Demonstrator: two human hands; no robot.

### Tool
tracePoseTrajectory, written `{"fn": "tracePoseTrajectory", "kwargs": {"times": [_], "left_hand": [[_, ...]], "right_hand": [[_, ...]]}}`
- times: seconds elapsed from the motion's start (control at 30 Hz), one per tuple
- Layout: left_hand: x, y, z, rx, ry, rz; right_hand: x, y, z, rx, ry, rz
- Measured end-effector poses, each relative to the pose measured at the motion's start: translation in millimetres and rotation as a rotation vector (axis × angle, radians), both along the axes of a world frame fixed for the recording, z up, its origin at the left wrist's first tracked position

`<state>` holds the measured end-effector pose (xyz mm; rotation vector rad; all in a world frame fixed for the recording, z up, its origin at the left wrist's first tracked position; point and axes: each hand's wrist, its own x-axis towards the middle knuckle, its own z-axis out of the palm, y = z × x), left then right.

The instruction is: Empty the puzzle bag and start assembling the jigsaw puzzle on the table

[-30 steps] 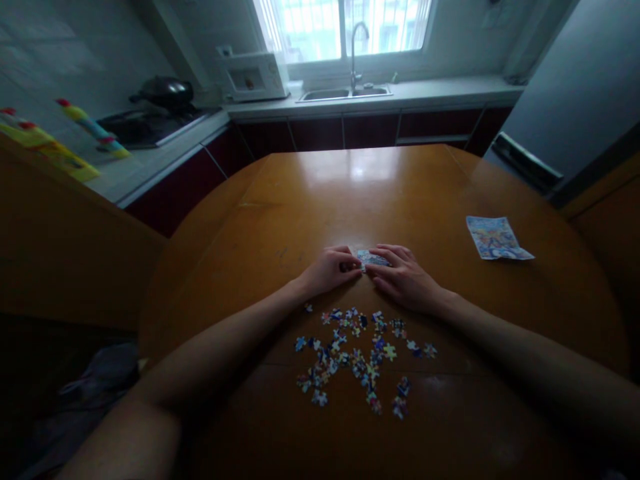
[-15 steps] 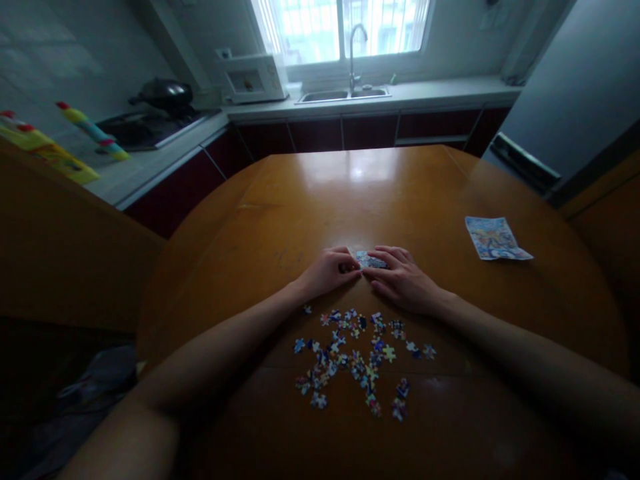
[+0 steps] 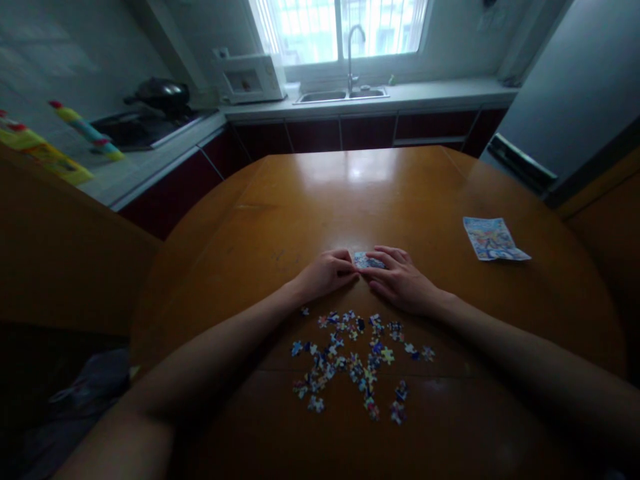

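Observation:
A small joined patch of puzzle pieces point(image 3: 367, 261) lies near the middle of the round wooden table point(image 3: 400, 193). My left hand point(image 3: 325, 272) rests at its left edge, fingers curled and pinching a piece against it. My right hand point(image 3: 400, 279) lies on the patch from the right, fingers pressed together on top of it. Several loose coloured puzzle pieces point(image 3: 357, 360) are scattered on the table between my forearms, closer to me.
A printed picture sheet point(image 3: 493, 238) lies at the table's right side. Beyond the table runs a kitchen counter with a sink and tap point(image 3: 345, 93), a white microwave point(image 3: 253, 78) and a black pan point(image 3: 160, 93) on the hob. Bottles point(image 3: 85, 130) stand at left.
Both hands stay on the joined patch with only slight finger shifts. The camera has tilted a little, so everything sits slightly lower and left.

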<state>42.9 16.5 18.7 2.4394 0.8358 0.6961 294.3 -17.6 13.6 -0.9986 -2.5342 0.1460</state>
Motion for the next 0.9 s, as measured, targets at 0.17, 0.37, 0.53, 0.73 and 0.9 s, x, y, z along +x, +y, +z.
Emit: {"fn": "tracePoseTrajectory", "kwargs": {"times": [0.17,0.37,0.53,0.73,0.9], "left_hand": [[1,-2,4.3,0.059,0.054,-0.020],[0,-4,5.5,0.118,0.106,-0.019],[3,-3,2.9,0.160,0.093,0.019],[2,0,1.7,0.145,0.062,0.059],[-2,-2,3.3,0.153,0.133,0.001]], "right_hand": [[0,-1,0.5,-0.001,0.014,-0.007],[0,0,-0.1,-0.010,0.045,0.008],[4,6,0.8,-0.029,0.342,-0.085],[14,6,21.3,-0.065,0.584,-0.210],[15,-17,50.2,-0.289,0.475,-0.054]]}}
